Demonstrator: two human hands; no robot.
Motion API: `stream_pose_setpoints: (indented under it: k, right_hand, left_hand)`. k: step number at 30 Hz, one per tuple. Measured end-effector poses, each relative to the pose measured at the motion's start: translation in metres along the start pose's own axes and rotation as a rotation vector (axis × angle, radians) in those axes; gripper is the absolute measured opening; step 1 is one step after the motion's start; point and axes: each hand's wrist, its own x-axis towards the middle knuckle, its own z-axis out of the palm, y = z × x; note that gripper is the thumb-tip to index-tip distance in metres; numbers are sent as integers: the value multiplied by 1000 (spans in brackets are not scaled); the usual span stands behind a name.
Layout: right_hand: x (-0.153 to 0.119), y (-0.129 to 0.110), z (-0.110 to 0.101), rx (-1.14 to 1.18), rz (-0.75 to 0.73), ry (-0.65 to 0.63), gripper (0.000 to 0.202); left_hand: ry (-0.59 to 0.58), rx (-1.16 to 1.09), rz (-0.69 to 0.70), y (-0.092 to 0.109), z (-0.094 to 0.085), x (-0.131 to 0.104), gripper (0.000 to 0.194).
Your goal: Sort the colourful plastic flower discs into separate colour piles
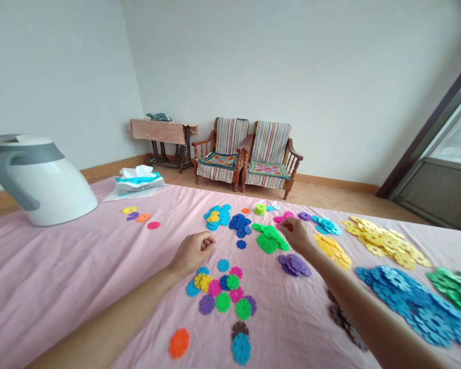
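Observation:
My left hand (pixel 194 252) is closed, fingers curled in, just left of the dark blue plastic flower discs (pixel 240 224); whatever its fingers may hold is hidden. My right hand (pixel 298 234) reaches over the cloth, its fingers pinched together at the edge of a small pile of pink flower discs (pixel 283 219). Whether a disc sits in that pinch cannot be made out. Beside the right hand lie bright green discs (pixel 269 240), with purple discs (pixel 294 265) closer to me. A mixed cluster of discs, including a green one (pixel 223 302), is spread between my forearms.
Larger piles of yellow (pixel 384 240), blue (pixel 415 302) and green discs (pixel 455 289) lie right. A white-grey jug (pixel 57 184) and a tissue pack (pixel 138 183) stand left on the pink cloth (pixel 111 256). Two wooden chairs (pixel 271 168) are beyond the table.

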Motion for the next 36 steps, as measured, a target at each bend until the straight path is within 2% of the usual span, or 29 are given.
stream_pose_setpoints:
  k: [5,9,14,21,23,27,30,33,36]
  right_hand:
    - [-57,-51,11,138,-265,-285,12]
    - [-84,-78,18,208,-400,-430,31]
    - [-86,-87,24,182,-412,-458,23]
    - [-79,-79,17,329,-288,-550,12]
    - [-67,-66,12,364,-261,-493,7]
    - [-21,-22,1,233,-45,-150,5]
    - [16,17,-6,151,92,6,5]
    - [42,45,-8,67,220,121,7]
    - [55,58,-3,22,286,164,8]
  left_hand:
    - [2,-6,8,1,-1,0,14]
    - [7,-6,12,-1,-1,0,13]
    - [9,3,19,-2,0,0,12]
    - [7,2,9,0,-1,-1,12]
    - [-1,2,11,1,-2,-1,13]
    - [-9,6,7,1,-1,0,14]
    - [0,8,5,-1,0,0,13]
    - [3,6,5,-2,0,0,13]
    - [-2,6,0,-3,0,0,12]
